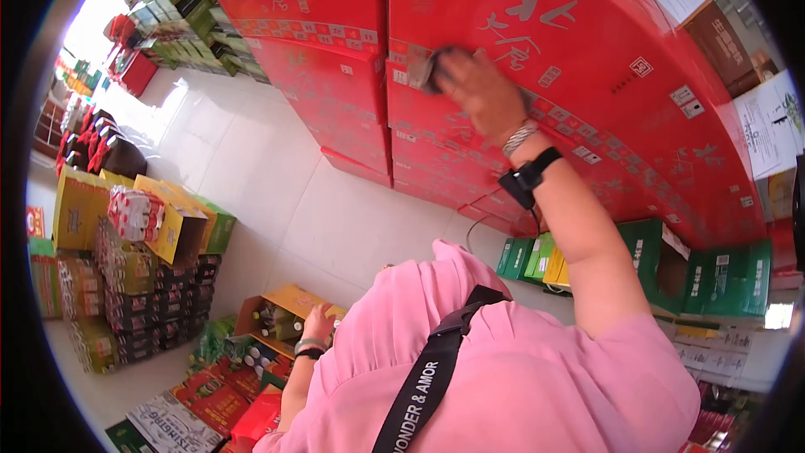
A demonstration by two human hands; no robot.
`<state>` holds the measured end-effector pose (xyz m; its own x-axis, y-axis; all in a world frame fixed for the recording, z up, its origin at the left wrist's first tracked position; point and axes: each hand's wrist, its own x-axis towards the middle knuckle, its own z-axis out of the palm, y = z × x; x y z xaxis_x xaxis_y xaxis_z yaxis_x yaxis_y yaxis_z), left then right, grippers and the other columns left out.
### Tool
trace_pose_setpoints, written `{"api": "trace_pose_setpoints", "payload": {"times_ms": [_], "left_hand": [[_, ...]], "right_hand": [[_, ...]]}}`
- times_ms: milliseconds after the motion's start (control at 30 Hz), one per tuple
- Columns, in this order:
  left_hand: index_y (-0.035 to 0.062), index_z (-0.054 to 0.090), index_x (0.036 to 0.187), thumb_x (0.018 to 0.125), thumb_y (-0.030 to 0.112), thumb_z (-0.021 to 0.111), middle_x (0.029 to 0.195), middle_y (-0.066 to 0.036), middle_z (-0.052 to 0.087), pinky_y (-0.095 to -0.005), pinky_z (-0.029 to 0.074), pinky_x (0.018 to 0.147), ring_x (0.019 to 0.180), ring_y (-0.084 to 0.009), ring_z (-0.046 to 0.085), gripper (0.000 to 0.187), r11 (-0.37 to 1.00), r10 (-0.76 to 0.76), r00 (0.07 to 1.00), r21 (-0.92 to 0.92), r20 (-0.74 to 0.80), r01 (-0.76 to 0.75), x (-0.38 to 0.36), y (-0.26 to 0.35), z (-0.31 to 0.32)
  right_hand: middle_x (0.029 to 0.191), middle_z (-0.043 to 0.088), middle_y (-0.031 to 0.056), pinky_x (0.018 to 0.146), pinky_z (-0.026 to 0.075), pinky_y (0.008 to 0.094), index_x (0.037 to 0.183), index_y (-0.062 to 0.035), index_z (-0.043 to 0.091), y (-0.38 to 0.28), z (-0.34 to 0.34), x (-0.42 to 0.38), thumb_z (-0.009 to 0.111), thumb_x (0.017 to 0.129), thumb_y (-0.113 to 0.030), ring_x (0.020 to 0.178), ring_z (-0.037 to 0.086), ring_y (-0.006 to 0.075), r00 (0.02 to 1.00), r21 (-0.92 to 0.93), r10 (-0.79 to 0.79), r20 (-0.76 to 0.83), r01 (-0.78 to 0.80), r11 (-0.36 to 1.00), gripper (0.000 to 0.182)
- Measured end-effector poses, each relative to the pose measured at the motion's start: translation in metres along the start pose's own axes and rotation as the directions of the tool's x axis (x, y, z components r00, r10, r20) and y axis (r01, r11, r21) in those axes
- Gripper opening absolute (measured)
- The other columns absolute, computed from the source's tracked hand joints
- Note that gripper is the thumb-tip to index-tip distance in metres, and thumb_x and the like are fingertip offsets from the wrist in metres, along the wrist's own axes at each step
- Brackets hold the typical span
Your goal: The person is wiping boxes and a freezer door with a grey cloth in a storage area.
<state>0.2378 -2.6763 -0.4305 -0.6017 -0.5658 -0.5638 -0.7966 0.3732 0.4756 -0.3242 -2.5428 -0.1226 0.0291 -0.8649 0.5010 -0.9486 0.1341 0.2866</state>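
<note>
My right hand (pixel 482 96) is pressed against the upright face of a large red carton (pixel 604 59), somewhat blurred. Under its fingers is a dark grey cloth (pixel 434 69), which touches the carton near the seam between two stacks. A bracelet and a black wrist strap with a small device circle that wrist. Low on the left, my left hand (pixel 316 327) hangs beside an open yellow carton (pixel 293 298) holding several bottles. Its fingers look loosely apart, with nothing visible in them; part of the hand is hard to make out.
More red cartons (pixel 327 75) form a tall stack in front. Shrink-wrapped packs (pixel 151 302) and yellow boxes (pixel 180 222) stand on the left. Green boxes (pixel 728 277) sit at the right. Pale tiled floor (pixel 268 176) runs between the stacks.
</note>
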Motion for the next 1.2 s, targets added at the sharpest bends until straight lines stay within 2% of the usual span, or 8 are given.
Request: {"api": "trace_pose_setpoints", "payload": {"times_ms": [167, 367, 533, 667, 767, 933, 1067, 1200], "left_hand": [[0.0092, 0.065, 0.120, 0.084, 0.026, 0.072, 0.116, -0.019, 0.068, -0.0456, 0.051, 0.093, 0.110, -0.0385, 0.063, 0.040, 0.980, 0.193, 0.981, 0.037, 0.023, -0.194, 0.020, -0.080, 0.023], [0.0102, 0.065, 0.121, 0.086, 0.024, 0.069, 0.114, -0.019, 0.069, -0.0456, 0.053, 0.087, 0.102, -0.0376, 0.066, 0.037, 0.995, 0.093, 0.996, -0.049, 0.013, -0.092, 0.041, -0.015, -0.037], [0.0114, 0.064, 0.122, 0.086, 0.025, 0.068, 0.114, -0.019, 0.069, -0.0458, 0.054, 0.085, 0.101, -0.0366, 0.067, 0.039, 0.971, 0.239, 0.971, -0.016, -0.002, -0.239, 0.071, 0.006, -0.057], [0.0123, 0.064, 0.124, 0.088, 0.027, 0.067, 0.115, -0.018, 0.069, -0.0462, 0.054, 0.085, 0.102, -0.0355, 0.068, 0.039, 0.981, 0.121, 0.987, -0.163, 0.104, -0.103, 0.134, -0.050, -0.024], [0.0145, 0.063, 0.126, 0.088, 0.028, 0.067, 0.116, -0.018, 0.069, -0.0464, 0.054, 0.086, 0.104, -0.0356, 0.068, 0.041, 0.961, 0.240, 0.956, 0.100, 0.166, -0.258, 0.131, -0.005, -0.045], [0.0159, 0.060, 0.131, 0.087, 0.033, 0.070, 0.120, -0.016, 0.069, -0.0457, 0.055, 0.086, 0.106, -0.0347, 0.067, 0.048, 0.934, 0.290, 0.942, 0.163, 0.169, -0.317, 0.147, 0.020, -0.024], [0.0144, 0.059, 0.133, 0.087, 0.034, 0.071, 0.124, -0.017, 0.067, -0.0428, 0.056, 0.085, 0.106, -0.0301, 0.069, 0.052, 0.923, 0.315, 0.906, 0.130, 0.283, -0.362, 0.142, 0.035, -0.021], [0.0140, 0.059, 0.133, 0.087, 0.033, 0.071, 0.125, -0.018, 0.067, -0.0422, 0.056, 0.085, 0.106, -0.0300, 0.069, 0.051, 0.946, 0.270, 0.905, 0.084, 0.327, -0.313, 0.143, 0.057, -0.014]], "right_hand": [[0.148, 0.049, 0.0106, 0.124, 0.025, 0.0430, 0.122, -0.0034, 0.062, -0.023, 0.064, -0.050, 0.057, 0.082, -0.007, 0.142, 0.040, 0.0225, 0.950, 0.026, -0.198, 0.240, 0.197, 0.980, 0.040], [0.149, 0.048, 0.0080, 0.126, 0.021, 0.0462, 0.120, -0.0065, 0.063, -0.002, 0.024, -0.117, 0.055, 0.085, -0.014, 0.143, 0.038, 0.0191, 0.841, -0.029, -0.254, 0.478, 0.304, 0.952, 0.037], [0.152, 0.045, 0.0031, 0.120, 0.019, 0.0603, 0.129, -0.0213, 0.062, 0.023, -0.072, -0.100, 0.055, 0.086, -0.012, 0.143, 0.041, 0.0206, 0.955, -0.203, 0.134, 0.265, -0.081, 0.976, 0.045], [0.151, 0.046, 0.0071, 0.118, 0.019, 0.0630, 0.134, -0.0195, 0.059, 0.071, -0.149, -0.077, 0.056, 0.088, -0.006, 0.139, 0.044, 0.0272, 0.960, -0.543, 0.161, -0.229, -0.263, 0.798, 0.048], [0.148, 0.047, 0.0157, 0.116, 0.022, 0.0626, 0.134, -0.0130, 0.057, 0.094, -0.188, -0.076, 0.058, 0.090, -0.007, 0.136, 0.044, 0.0360, 0.797, -0.548, 0.139, -0.587, -0.519, 0.656, 0.044], [0.147, 0.039, 0.0300, 0.114, 0.028, 0.0554, 0.143, 0.0014, 0.042, 0.108, -0.164, -0.168, 0.055, 0.094, -0.005, 0.135, 0.037, 0.0496, 0.297, -0.097, 0.381, -0.876, -0.881, 0.463, 0.051], [0.152, 0.027, 0.0367, 0.117, 0.022, 0.0576, 0.147, 0.0079, 0.030, 0.075, -0.107, -0.203, 0.050, 0.097, -0.007, 0.141, 0.027, 0.0538, 0.002, 0.176, 0.579, -0.816, -0.952, 0.251, 0.056], [0.154, 0.025, 0.0352, 0.119, 0.025, 0.0492, 0.153, 0.0075, 0.019, 0.036, -0.054, -0.220, 0.045, 0.101, -0.013, 0.143, 0.029, 0.0468, -0.430, 0.600, 0.720, -0.545, -0.800, -0.024, 0.062]]}}
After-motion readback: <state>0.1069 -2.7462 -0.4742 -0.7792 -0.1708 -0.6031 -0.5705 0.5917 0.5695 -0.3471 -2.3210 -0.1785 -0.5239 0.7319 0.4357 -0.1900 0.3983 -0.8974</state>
